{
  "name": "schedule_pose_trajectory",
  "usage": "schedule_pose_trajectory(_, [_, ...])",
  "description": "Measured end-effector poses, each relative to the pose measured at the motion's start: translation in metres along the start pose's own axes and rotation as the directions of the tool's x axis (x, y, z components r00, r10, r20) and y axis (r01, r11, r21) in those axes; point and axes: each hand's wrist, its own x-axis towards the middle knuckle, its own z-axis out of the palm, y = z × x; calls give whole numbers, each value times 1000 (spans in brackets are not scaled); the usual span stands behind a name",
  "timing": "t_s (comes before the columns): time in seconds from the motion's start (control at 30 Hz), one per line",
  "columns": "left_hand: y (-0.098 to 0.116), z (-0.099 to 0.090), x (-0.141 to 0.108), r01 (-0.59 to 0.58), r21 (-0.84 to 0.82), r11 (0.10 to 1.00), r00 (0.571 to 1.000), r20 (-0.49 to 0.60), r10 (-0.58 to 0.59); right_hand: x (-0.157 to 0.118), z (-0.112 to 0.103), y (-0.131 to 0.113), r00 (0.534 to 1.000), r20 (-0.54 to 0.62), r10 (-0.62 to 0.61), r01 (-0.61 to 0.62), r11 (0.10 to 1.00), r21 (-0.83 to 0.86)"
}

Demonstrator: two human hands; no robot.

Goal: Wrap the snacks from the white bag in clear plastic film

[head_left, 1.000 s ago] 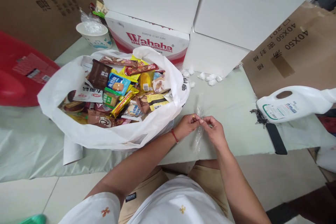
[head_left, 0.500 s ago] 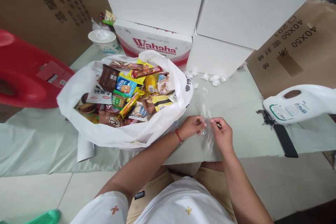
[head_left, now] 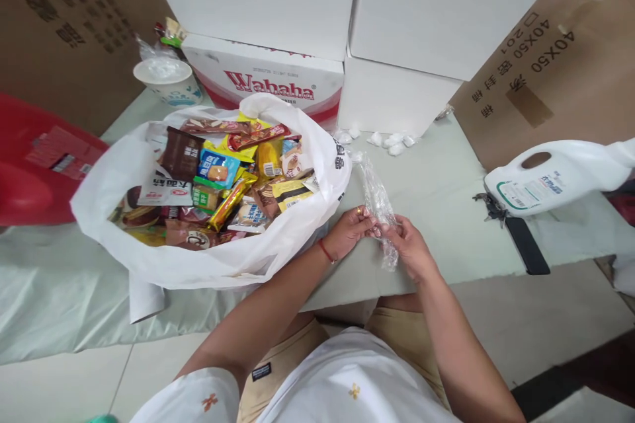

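Note:
A crinkled clear plastic bag [head_left: 376, 186] stretches lengthwise between my two hands, over the cloth-covered table. My left hand [head_left: 351, 231] pinches its left side, fingers closed. On the other side, my right hand [head_left: 407, 244] has its thumb and fingers closed on the same plastic. To the left of my hands stands a large white bag [head_left: 292, 248], its mouth wide open. It is full of wrapped snacks, among them a blue packet [head_left: 218, 168] and a dark brown packet [head_left: 181, 153]. Several small bundles of clear plastic [head_left: 395, 143] lie beyond my hands.
A red jug [head_left: 44, 165] is at the left, near a paper cup [head_left: 169, 82] with plastic in it. White boxes and a Wahaha carton [head_left: 268, 82] stand behind. At the right are a white bottle [head_left: 555, 178], keys [head_left: 491, 207] and a black phone [head_left: 527, 246].
The view has shifted, so most objects appear further left. The clear plastic now looks more bunched and slanted, and my right hand is turned more around it.

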Motion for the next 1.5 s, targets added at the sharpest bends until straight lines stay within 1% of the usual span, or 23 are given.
schedule_pose_trajectory(0.07, [-2, -1, 1, -1, -35, 999, 1000, 0, 1, -2, 2, -2, 998, 56, 26, -28, 999, 36])
schedule_pose_trajectory(0.17, [-1, 0, 1, 26, -65, 998, 1000, 0, -26, -3, -5, -6, 999, 40, 32, -36, 991, 127])
schedule_pose_trajectory(0.23, [0, 2, 0, 49, -71, 996, 999, -14, -50, -4, -9, -7, 998, 52, 34, -41, 991, 128])
schedule_pose_trajectory(0.3, [2, 3, -1, 75, -65, 995, 997, -21, -76, -6, -10, -6, 998, 55, -15, 11, 998, 63])
schedule_pose_trajectory(0.4, [2, 2, -2, 121, 0, 993, 992, 22, -121, -9, -8, -1, 988, 60, -145, 150, 986, -78])
schedule_pose_trajectory(0.43, [2, 1, -2, 122, 15, 992, 992, 28, -123, -10, -8, 1, 984, 72, -165, 173, 979, -112])
schedule_pose_trajectory(0.5, [1, 0, -1, 93, -5, 996, 996, 8, -93, -9, -9, 5, 984, 89, -157, 168, 976, -138])
schedule_pose_trajectory(0.53, [1, 0, -1, 66, -28, 997, 998, -12, -67, -9, -10, 7, 987, 72, -142, 151, 979, -138])
schedule_pose_trajectory(0.6, [0, 0, 0, 21, -52, 998, 999, -41, -23, -8, -14, 9, 989, -33, -144, 138, 979, -147])
schedule_pose_trajectory(0.63, [-1, 1, 1, 9, -43, 999, 999, -46, -11, -8, -16, 8, 979, -110, -173, 153, 974, -166])
schedule_pose_trajectory(0.7, [-3, 2, 2, 3, -5, 1000, 999, -41, -3, -10, -17, 5, 933, -232, -275, 220, 946, -237])
schedule_pose_trajectory(0.73, [-4, 3, 2, -2, 15, 1000, 999, -36, 2, -10, -16, 3, 912, -244, -329, 258, 924, -283])
schedule_pose_trajectory(0.77, [-6, 3, 2, -13, 41, 999, 1000, -26, 14, -11, -14, 1, 902, -226, -368, 288, 903, -320])
schedule_pose_trajectory(0.8, [-8, 4, 2, -30, 73, 997, 999, -11, 31, -11, -11, 0, 902, -190, -388, 309, 887, -343])
schedule_pose_trajectory(0.9, [-12, 4, 1, -73, 189, 979, 996, 55, 64, -5, 0, 0, 931, -76, -356, 311, 887, -340])
schedule_pose_trajectory(0.97, [-12, 4, 0, -83, 248, 965, 994, 90, 62, -1, 6, 3, 949, -59, -310, 284, 920, -269])
schedule_pose_trajectory(1.03, [-12, 4, -1, -83, 272, 959, 993, 104, 57, 3, 8, 7, 967, -58, -248, 237, 960, -151])
schedule_pose_trajectory(1.13, [-12, 3, -1, -68, 246, 967, 994, 98, 45, 7, 2, 9, 988, -74, -134, 136, 990, 26])
schedule_pose_trajectory(1.23, [-12, 1, 1, -56, 158, 986, 997, 56, 48, 10, -10, 7, 985, -159, -63, 82, 990, 118])
schedule_pose_trajectory(1.3, [-12, 0, 2, -66, 137, 988, 997, 49, 60, 12, -15, 4, 975, -215, -65, 91, 989, 114])
schedule_pose_trajectory(1.37, [-12, 0, 1, -92, 185, 978, 994, 80, 78, 14, -15, 0, 967, -225, -116, 129, 990, 47])
schedule_pose_trajectory(1.43, [-12, 1, 0, -127, 287, 950, 987, 136, 91, 15, -10, -3, 965, -187, -186, 179, 982, -53])
schedule_pose_trajectory(1.5, [-12, 2, -2, -154, 407, 900, 979, 183, 85, 18, -1, -4, 970, -98, -223, 208, 968, -143])
